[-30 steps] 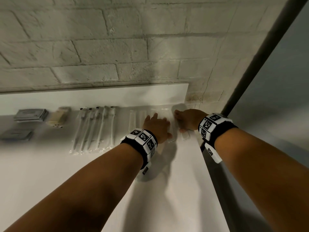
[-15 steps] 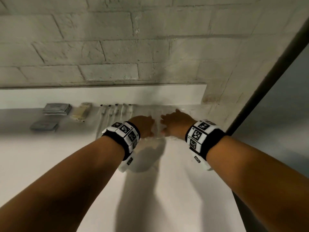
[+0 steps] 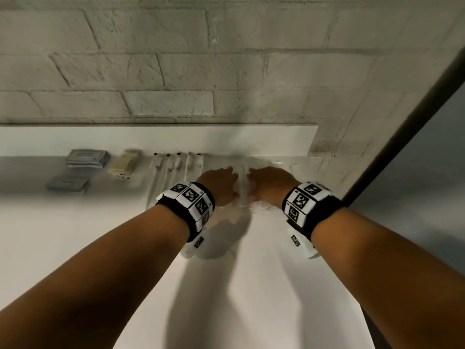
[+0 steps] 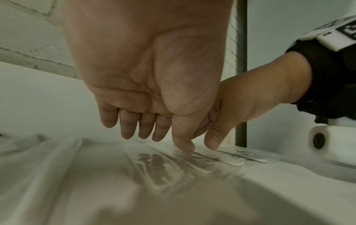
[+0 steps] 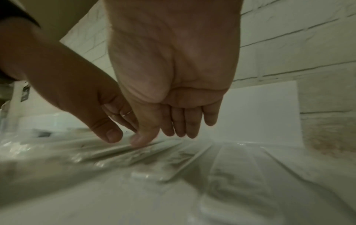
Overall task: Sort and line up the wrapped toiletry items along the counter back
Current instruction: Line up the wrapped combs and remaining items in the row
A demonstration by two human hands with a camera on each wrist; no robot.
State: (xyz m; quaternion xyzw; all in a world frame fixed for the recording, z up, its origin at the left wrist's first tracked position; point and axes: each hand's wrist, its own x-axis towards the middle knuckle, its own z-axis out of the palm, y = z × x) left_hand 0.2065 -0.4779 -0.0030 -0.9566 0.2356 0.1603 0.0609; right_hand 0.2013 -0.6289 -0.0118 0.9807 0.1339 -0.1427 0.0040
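Facing a pale brick wall (image 3: 176,71), with a white bench (image 3: 251,285) running beneath it and a low white upstand (image 3: 151,139) along the back.

Reaching forward side by side, nearly touching. Left hand (image 3: 219,186) hanging palm down, fingers (image 4: 144,127) straight and loosely together, thumb tip (image 4: 184,144) pressing on a clear-wrapped packet (image 4: 161,169) and gripping nothing. Right hand (image 3: 270,183) doing likewise just beside it: fingers (image 5: 181,121) extended, thumb (image 5: 143,137) touching down on the crinkled wrapping, closing round nothing.

Lying flat beneath and between both hands, a cluster of long clear-wrapped packets (image 3: 242,190), ends pointing toward the upstand; contents too blurred to tell. Sitting just to the left, a row of wrapped toothbrushes (image 3: 176,170) lined up parallel at the bench back. Resting further left, a small cream packet (image 3: 124,165), then a grey flat packet (image 3: 86,158) against the upstand, and another grey packet (image 3: 68,185) nearer the front. Running diagonally at far right, a dark frame edge (image 3: 402,127).
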